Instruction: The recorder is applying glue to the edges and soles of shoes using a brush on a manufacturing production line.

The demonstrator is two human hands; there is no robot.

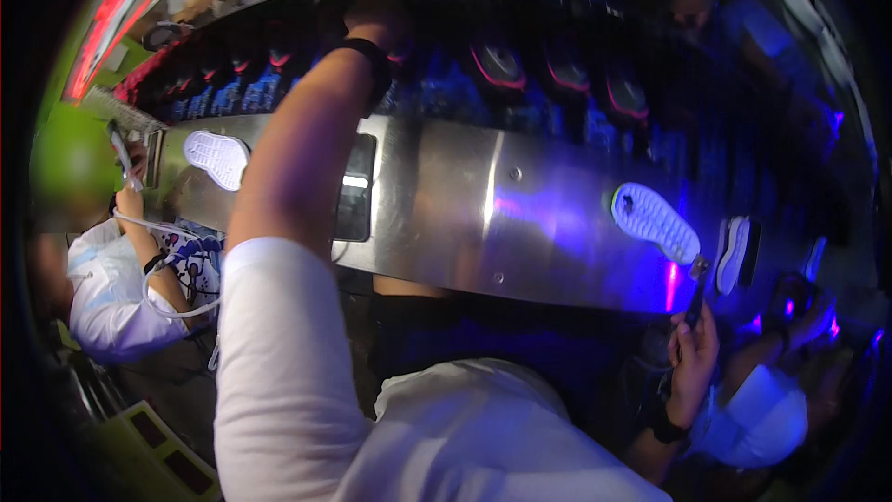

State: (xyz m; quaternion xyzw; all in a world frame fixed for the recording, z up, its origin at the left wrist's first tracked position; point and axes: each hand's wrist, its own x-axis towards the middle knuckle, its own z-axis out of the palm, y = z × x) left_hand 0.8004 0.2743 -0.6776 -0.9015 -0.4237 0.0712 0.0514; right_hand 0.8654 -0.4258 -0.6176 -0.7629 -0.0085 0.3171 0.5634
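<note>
My left arm stretches far across the metal table to the dark rack of shoes beyond it. At its end, past a black wristband, my left hand [379, 15] is blurred and dim, so its fingers cannot be made out. At the right, my right hand [694, 353] is closed round the dark handle of a tool with a metal head [699, 269], perhaps pincers. The tool's head is at the near end of a pale shoe sole [653, 220], which lies tread up on the table under blue-violet light. Whether the head grips the sole is unclear.
A white sole [217, 158] lies left of my arm, and another sole [733, 255] at the far right. A dark rounded panel [356, 191] is partly behind my arm. Shoes with red edges [499, 66] line the rack. Co-workers sit at both sides; others are across.
</note>
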